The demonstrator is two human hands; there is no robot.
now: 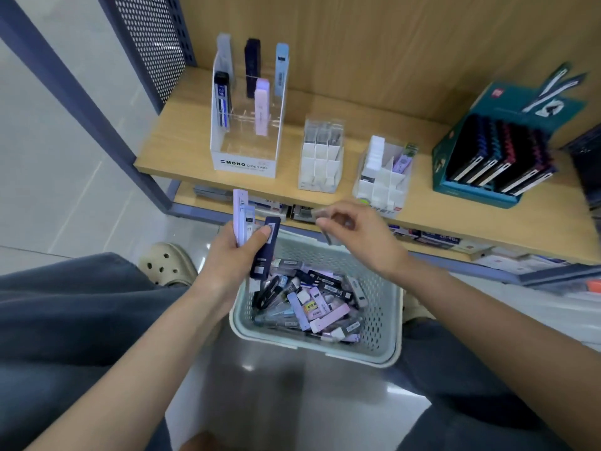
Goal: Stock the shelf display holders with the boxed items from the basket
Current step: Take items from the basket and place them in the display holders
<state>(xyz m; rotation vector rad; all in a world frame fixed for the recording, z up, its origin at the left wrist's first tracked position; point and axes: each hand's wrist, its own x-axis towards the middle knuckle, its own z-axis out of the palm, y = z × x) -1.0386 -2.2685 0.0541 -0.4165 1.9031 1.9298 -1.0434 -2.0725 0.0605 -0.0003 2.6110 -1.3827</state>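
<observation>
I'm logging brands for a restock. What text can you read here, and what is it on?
"MONO graph MG": front of the leftmost holder.
"HB": black case in it.
Too blurred to read: boxes in the basket, held boxes in the left hand, teal display.

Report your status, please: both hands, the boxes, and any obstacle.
Left hand grips a few boxes. Right hand pinches one grey box over basket. Basket holds many more; nothing blocks the holders.

Slim boxes (pixel 309 301) lie jumbled in the pale basket (pixel 382 320); holders (pixel 244 164) sparsely filled.
</observation>
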